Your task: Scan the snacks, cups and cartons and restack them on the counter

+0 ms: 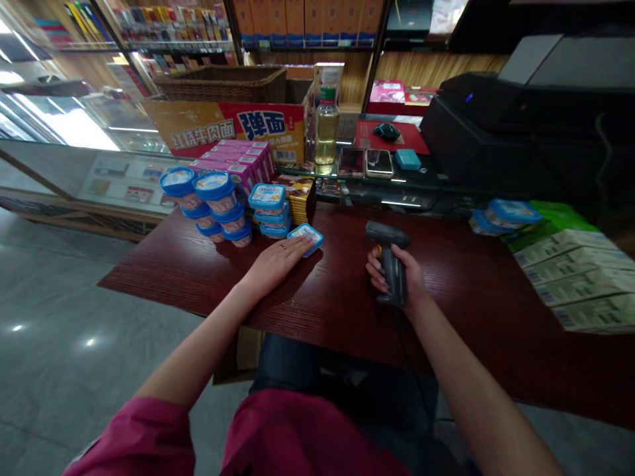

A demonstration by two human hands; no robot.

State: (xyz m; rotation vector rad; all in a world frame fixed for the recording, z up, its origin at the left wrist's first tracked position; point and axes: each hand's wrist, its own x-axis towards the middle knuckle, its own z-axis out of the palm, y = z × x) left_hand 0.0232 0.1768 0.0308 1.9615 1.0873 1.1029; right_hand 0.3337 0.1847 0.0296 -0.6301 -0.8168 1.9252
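On the dark red-brown wooden counter, a square blue-lidded plastic tub is being partly covered by the left grip, fingers laid flat, not wrapped round. A black pistol-shaped plastic scanner is being held in the curled right grip. Judged risks: the stack of square blue-lidded plastic tubs just beside is being exposed to a knock from any careless leftward slide; steady aim is being threatened by possible snagging of the thin black cord.

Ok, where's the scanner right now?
In the head view, the scanner is right of centre, held in the right hand above the counter, to the right of the blue-lidded tub under the left hand.
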